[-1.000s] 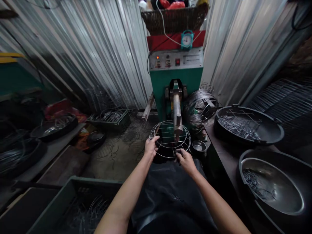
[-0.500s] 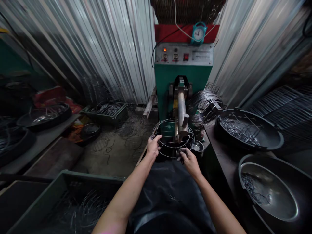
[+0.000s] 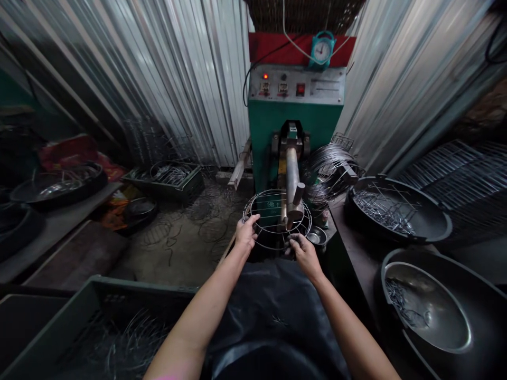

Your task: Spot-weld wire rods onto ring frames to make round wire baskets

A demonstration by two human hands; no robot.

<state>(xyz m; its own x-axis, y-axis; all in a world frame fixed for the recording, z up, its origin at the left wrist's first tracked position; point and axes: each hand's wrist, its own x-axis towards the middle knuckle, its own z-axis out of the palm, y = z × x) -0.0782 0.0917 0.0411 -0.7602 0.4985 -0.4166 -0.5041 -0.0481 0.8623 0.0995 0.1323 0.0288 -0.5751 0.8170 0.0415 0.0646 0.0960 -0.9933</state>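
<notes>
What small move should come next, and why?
Perhaps ease the wire rack slightly with the right hand, lining its near edge up with the metal arm's end: the left hand grips the rack's left side, and the right is at its near edge, close to that end.

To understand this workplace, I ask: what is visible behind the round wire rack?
Through the wire rack, a green machine with white characters shows. Whatever lies directly behind the left hand and right hand is covered.
</notes>
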